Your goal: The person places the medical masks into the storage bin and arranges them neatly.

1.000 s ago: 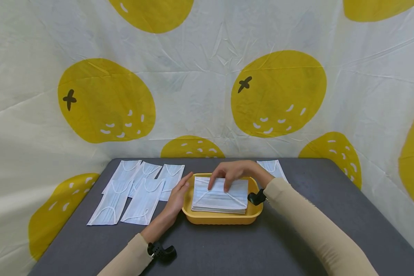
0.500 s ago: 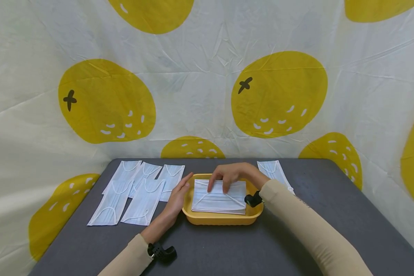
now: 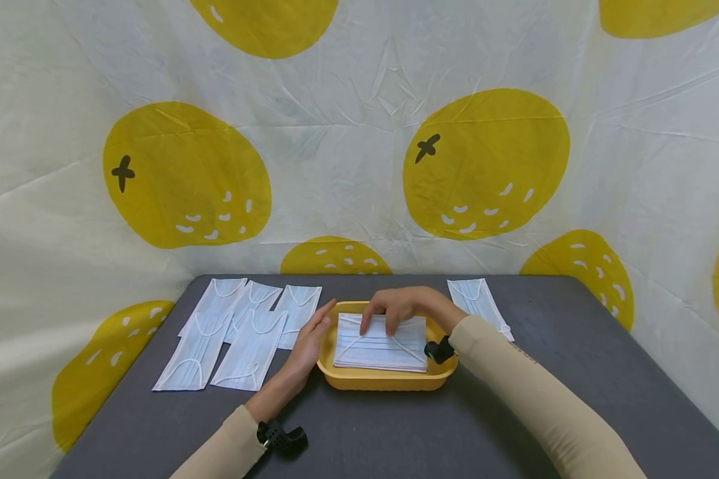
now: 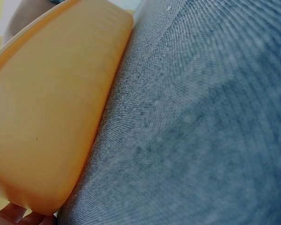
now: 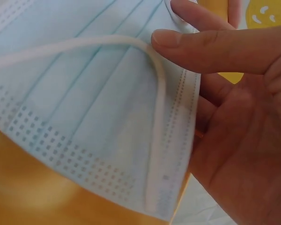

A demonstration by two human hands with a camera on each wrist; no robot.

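Almost nothing has moved since a second ago: both hands stay at the yellow tray (image 3: 383, 382), and the right arm has only slid a tiny bit toward the left.

The right hand (image 3: 404, 307) lies on top of the stack of face masks (image 3: 380, 349) in the tray, fingers bent down onto the far edge of the top mask. In the right wrist view the thumb (image 5: 210, 44) sits on top of the mask's corner, right beside the white ear loop (image 5: 157, 117), and the other fingers lie under that edge (so the corner is pinched between them). The left hand (image 3: 308, 346) lies flat against the tray's left side with straight fingers held together. More masks (image 3: 239, 332) lie spread on the grey table (image 3: 395, 432) to the left, and one mask (image 3: 478, 305) lies on the right.
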